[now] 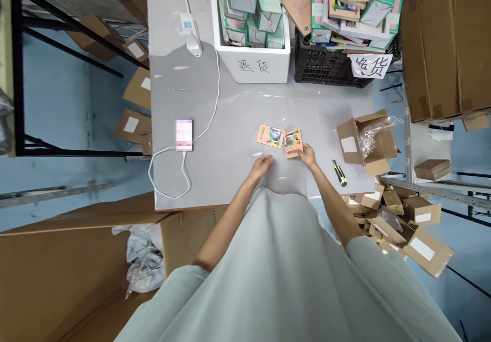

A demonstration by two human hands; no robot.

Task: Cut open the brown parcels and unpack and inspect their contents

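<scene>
Two small orange printed booklets [270,135] with colourful pictures are side by side at the middle of the table. My right hand [307,155] grips the right-hand booklet [293,140] by its lower right corner, thumb and fingers closed on it. Just below the left booklet, my left hand [262,166] hovers or rests near the tabletop with its fingers stretched out and nothing in them. Whether the held booklet is lifted off the table I cannot tell.
A yellow-black box cutter [339,173] and an opened carton [370,140] with plastic wrap lie right. A white bin [261,66] and black crate [326,66] stand at the back. A phone [184,135] on a white cable is left. Several cartons [422,217] fill the floor.
</scene>
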